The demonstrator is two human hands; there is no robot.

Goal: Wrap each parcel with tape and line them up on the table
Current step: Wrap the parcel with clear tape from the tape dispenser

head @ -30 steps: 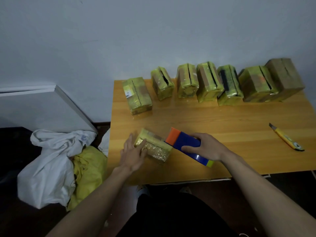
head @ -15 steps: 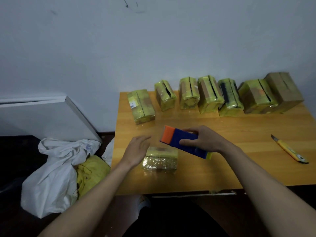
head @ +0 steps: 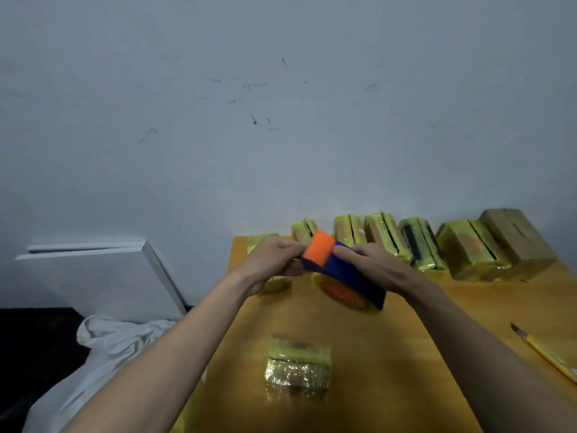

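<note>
- The person holds the tape dispenser (head: pixel 340 270) raised above the table (head: pixel 406 354); the right hand (head: pixel 374 267) grips its blue body.
- The left hand (head: pixel 274 257) pinches at the orange end, probably finding the tape's loose edge, though blur hides it.
- The small parcel (head: pixel 298 365) lies alone near the front edge, partly wrapped.
- Finished parcels (head: pixel 418 242) stand in a row by the wall.
- Next, the tape must come down onto this parcel.

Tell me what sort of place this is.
Probably a makeshift packing spot in a plain room, not a proper warehouse: taped parcels lined along a wooden table against a scuffed bare wall, a tape dispenser in hand, a utility knife nearby.
</note>
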